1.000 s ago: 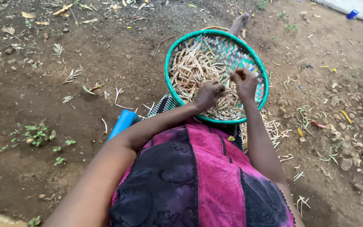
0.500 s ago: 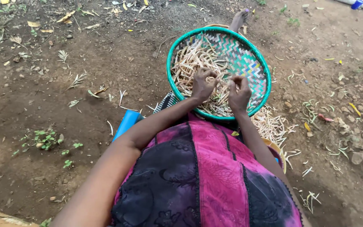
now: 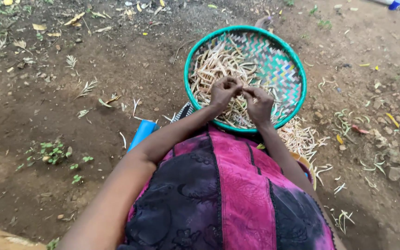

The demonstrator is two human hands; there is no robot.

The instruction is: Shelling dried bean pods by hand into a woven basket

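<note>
Splitting a dry bean pod (image 3: 243, 89) over the woven tray (image 3: 297, 69) — both hands meet above its near half, left hand (image 3: 224, 91) & right hand (image 3: 259, 103) with fingers pinched shut on the pod's two ends. Pods heaped on the tray's left side; spent husks (image 3: 302, 139) lie on the dirt just right of it. Best done low over the tray w/ thumbs working the seam, so beans likely drop inside — not onto the ground (image 3: 70, 115).
</note>
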